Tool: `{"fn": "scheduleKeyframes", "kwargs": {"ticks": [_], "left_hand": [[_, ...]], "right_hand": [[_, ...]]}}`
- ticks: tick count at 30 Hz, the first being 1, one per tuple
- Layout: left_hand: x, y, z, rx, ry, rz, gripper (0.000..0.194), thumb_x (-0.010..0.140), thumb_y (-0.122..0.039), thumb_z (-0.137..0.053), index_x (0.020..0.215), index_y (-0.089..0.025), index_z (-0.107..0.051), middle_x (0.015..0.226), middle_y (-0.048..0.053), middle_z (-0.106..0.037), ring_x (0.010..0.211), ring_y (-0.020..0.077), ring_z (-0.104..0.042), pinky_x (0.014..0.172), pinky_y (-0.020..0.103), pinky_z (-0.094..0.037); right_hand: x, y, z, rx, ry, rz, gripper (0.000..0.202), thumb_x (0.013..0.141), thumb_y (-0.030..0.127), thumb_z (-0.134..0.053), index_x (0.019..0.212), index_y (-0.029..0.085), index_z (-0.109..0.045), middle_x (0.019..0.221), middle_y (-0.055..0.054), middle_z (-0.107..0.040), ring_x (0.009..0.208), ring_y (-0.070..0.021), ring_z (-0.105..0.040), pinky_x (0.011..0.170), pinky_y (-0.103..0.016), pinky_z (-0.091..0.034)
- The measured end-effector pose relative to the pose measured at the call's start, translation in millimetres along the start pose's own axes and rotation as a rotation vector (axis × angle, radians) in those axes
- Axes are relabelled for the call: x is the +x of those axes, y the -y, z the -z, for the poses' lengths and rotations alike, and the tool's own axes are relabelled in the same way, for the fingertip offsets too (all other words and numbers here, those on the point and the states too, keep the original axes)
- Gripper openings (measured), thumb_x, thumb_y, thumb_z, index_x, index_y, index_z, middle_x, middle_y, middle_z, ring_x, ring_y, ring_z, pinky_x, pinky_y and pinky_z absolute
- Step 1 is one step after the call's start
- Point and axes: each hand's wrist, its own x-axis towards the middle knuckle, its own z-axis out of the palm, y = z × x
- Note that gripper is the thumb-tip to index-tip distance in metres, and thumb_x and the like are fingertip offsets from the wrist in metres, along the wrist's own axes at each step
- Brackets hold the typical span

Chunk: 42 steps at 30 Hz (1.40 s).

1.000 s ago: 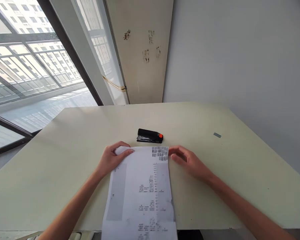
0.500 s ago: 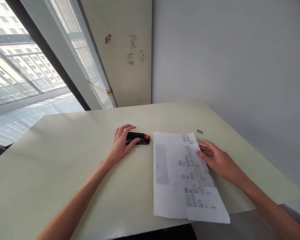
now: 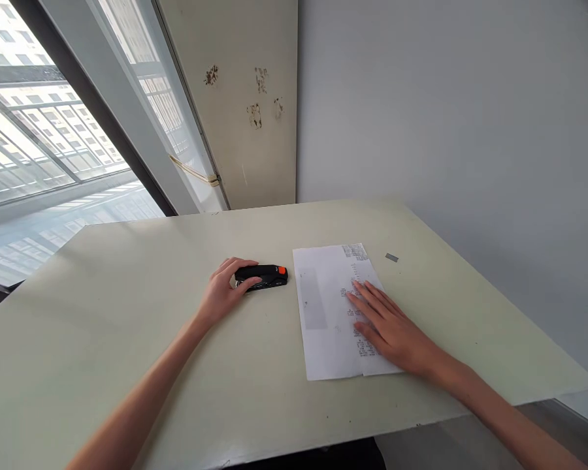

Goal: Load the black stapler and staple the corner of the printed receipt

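Stapler (image 3: pixel 268 275) clasped at one end in our left hand (image 3: pixel 224 289); well apart, our right hand (image 3: pixel 394 333) rests outstretched on the paper (image 3: pixel 326 349) just beside.

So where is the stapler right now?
In the head view, the stapler is near the middle, on the table just left of the paper, with the left hand around its left end.
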Motion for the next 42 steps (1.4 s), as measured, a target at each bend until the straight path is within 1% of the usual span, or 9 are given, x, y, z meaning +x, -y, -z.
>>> {"fn": "scheduleKeyframes", "kwargs": {"ticks": [4,7,9,14,19,26,32,36,42], "left_hand": [[-12,9,6.3,-0.036,-0.030,0.106,0.048,0.091,-0.058,-0.069,0.129,-0.029,-0.061,0.120,0.006,-0.071,0.114,0.0266,-0.066,0.101,0.042,-0.051],[-23,16,11.3,-0.020,0.035,0.180,0.067,0.087,-0.057,-0.074,0.143,-0.030,-0.049,0.120,0.006,-0.071,0.112,0.0270,-0.067,0.099,0.043,-0.052],[-29,21,14.3,0.015,0.074,0.201,0.069,0.086,-0.058,-0.074,0.144,-0.030,-0.048,0.118,0.006,-0.071,0.107,0.0274,-0.068,0.095,0.043,-0.053],[-38,25,17.7,0.016,0.039,0.220,0.059,0.089,-0.058,-0.069,0.138,-0.029,-0.054,0.120,0.006,-0.073,0.108,0.0268,-0.068,0.094,0.042,-0.054],[-39,24,17.1,-0.027,0.037,0.215,0.050,0.087,-0.054,-0.071,0.129,-0.028,-0.059,0.115,0.003,-0.076,0.108,0.0254,-0.069,0.094,0.039,-0.053],[-43,30,16.9,0.000,0.058,0.181,0.045,0.090,-0.052,-0.070,0.126,-0.028,-0.060,0.113,0.002,-0.075,0.105,0.0245,-0.069,0.090,0.037,-0.053],[-45,33,16.3,0.039,0.037,0.161,0.042,0.093,-0.050,-0.068,0.127,-0.027,-0.059,0.117,0.003,-0.073,0.110,0.0256,-0.066,0.098,0.040,-0.051],[-44,35,16.2,0.039,0.021,0.131,0.037,0.093,-0.051,-0.067,0.120,-0.026,-0.064,0.119,0.005,-0.071,0.112,0.0269,-0.065,0.101,0.041,-0.050],[-41,36,16.4,0.028,0.006,0.061,0.029,0.100,-0.051,-0.059,0.101,-0.024,-0.069,0.119,0.006,-0.072,0.112,0.0260,-0.063,0.098,0.039,-0.051]], "right_hand": [[24,-19,9,-0.007,0.025,0.003,0.058,0.109,0.055,-0.037,0.164,0.037,-0.034,0.176,0.001,-0.020,0.162,-0.0278,-0.014,0.130,-0.059,-0.023],[32,-24,19,-0.012,0.027,-0.018,0.059,0.108,0.056,-0.038,0.164,0.036,-0.035,0.176,0.000,-0.021,0.162,-0.0292,-0.015,0.129,-0.060,-0.026],[34,-20,26,-0.013,0.017,-0.023,0.059,0.108,0.057,-0.039,0.163,0.037,-0.036,0.175,0.000,-0.023,0.162,-0.0303,-0.017,0.127,-0.060,-0.030],[40,13,31,0.027,0.013,0.026,0.050,0.109,0.050,-0.037,0.156,0.035,-0.046,0.171,-0.001,-0.034,0.159,-0.0297,-0.029,0.122,-0.059,-0.041],[62,59,18,0.152,-0.013,0.099,0.043,0.108,0.042,-0.041,0.148,0.036,-0.053,0.162,-0.003,-0.048,0.149,-0.0287,-0.047,0.116,-0.056,-0.049],[109,104,-14,0.263,-0.068,0.207,0.044,0.105,0.030,-0.046,0.149,0.033,-0.049,0.153,-0.005,-0.056,0.142,-0.0249,-0.053,0.117,-0.049,-0.048],[136,114,-34,0.274,-0.137,0.198,0.037,0.103,0.029,-0.051,0.140,0.030,-0.056,0.143,-0.006,-0.063,0.135,-0.0254,-0.059,0.115,-0.047,-0.049],[140,113,-44,0.320,-0.176,0.197,0.030,0.103,0.030,-0.055,0.133,0.029,-0.059,0.131,-0.005,-0.070,0.125,-0.0241,-0.063,0.109,-0.044,-0.052],[140,110,-51,0.317,-0.220,0.198,0.029,0.104,0.032,-0.057,0.132,0.029,-0.060,0.125,-0.006,-0.073,0.119,-0.0272,-0.067,0.105,-0.049,-0.055]]}}
